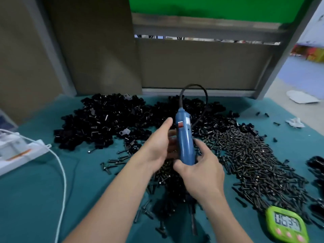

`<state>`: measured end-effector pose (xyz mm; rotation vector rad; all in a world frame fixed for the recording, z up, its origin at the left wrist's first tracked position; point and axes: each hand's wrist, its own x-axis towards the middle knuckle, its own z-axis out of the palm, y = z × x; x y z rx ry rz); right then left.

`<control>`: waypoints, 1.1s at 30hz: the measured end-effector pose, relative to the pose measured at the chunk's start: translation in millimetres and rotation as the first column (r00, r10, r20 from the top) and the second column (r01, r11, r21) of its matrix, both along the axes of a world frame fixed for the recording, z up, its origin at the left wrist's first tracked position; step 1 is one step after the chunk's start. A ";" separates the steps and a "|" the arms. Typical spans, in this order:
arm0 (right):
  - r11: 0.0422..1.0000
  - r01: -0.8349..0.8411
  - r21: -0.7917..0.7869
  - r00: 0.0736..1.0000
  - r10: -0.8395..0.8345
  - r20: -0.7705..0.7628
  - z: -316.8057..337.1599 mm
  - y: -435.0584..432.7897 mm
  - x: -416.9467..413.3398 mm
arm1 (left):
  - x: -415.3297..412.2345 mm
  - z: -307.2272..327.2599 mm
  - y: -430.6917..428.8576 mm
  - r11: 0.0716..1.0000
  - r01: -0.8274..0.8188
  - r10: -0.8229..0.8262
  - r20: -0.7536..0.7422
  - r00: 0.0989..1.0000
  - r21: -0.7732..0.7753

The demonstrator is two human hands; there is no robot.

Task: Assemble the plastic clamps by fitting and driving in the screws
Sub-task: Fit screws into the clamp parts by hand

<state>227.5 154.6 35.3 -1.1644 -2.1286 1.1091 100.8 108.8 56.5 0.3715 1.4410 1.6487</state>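
A blue electric screwdriver (185,135) stands nearly upright above the middle of the table, its black cable looping off the top. My right hand (199,170) grips its lower body, thumb on the near side. My left hand (157,148) is against the tool's left side with the thumb stretched up toward the red switch; what its fingers do behind the tool is hidden. The screwdriver's black tip (192,220) points down toward me. A big heap of black plastic clamps (105,123) fills the far left. Dark screws (249,160) spread in a wide pile on the right.
The table has a teal cloth (35,199). A white box (15,151) with a white cable (61,172) sits at the left edge. A green timer (287,225) lies at the near right. More black parts (315,165) lie at the right edge. Brown panels stand behind.
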 end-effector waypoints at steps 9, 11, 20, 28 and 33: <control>0.959 -0.236 -0.158 0.955 0.199 -0.219 -6.6 -13.3 -20.5 | -19.8 0.5 -13.0 0.971 -0.149 0.170 -0.104 0.980 0.188; 0.939 -0.267 -0.216 0.939 0.203 -0.278 -12.7 -14.7 -25.1 | -19.9 0.2 -14.9 0.978 -0.121 0.151 -0.175 0.973 0.172; 0.846 -0.384 -0.369 0.913 0.288 -0.290 -19.6 -0.2 -31.6 | -21.3 -7.0 -24.7 0.995 0.021 0.007 -0.282 0.959 0.098; 0.882 -0.360 -0.304 0.932 0.323 -0.165 -15.7 8.8 -33.5 | -17.6 -7.1 -6.7 0.984 -0.143 0.145 -0.012 0.989 0.102; 0.909 -0.306 -0.283 0.951 0.282 -0.125 -17.8 6.6 -33.1 | -12.0 -5.9 3.9 0.979 -0.197 0.197 0.005 0.980 0.053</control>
